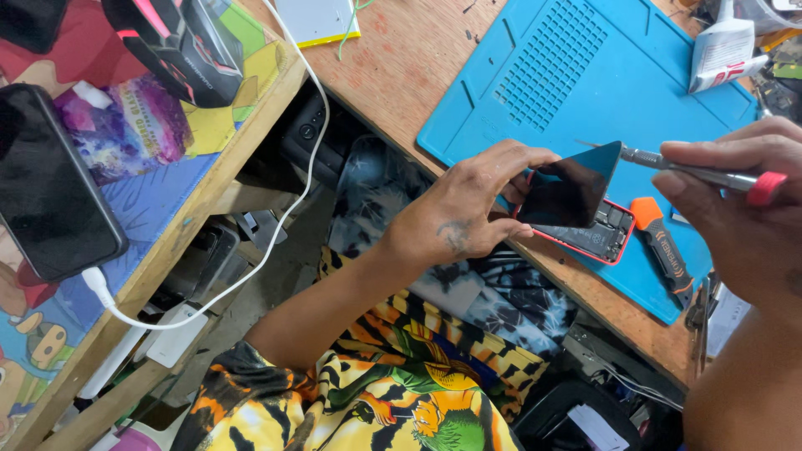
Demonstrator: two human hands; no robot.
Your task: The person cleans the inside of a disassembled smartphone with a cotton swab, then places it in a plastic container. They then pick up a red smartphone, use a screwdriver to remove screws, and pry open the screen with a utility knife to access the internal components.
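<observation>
The left hand (468, 209) pinches the dark screen panel (570, 190) of a red-cased phone (603, 240), tilting it up like a lid off the open body, which lies near the front edge of the blue work mat (585, 75) at the desk's (401, 58) near edge. The panel's long axis runs roughly from that hand toward the right hand (743, 209), which grips a slim metal screwdriver with a red cap (710, 174), its tip reaching the panel's raised far corner. So the phone sits between the two hands, the left one touching it directly, the right only through the tool. Just beside the phone, toward the right hand, lies an orange-handled utility knife (664, 246). Off the desk's left edge, a lower shelf (159, 192) carries another black phone (50, 188) on a white charging cable (276, 225).
</observation>
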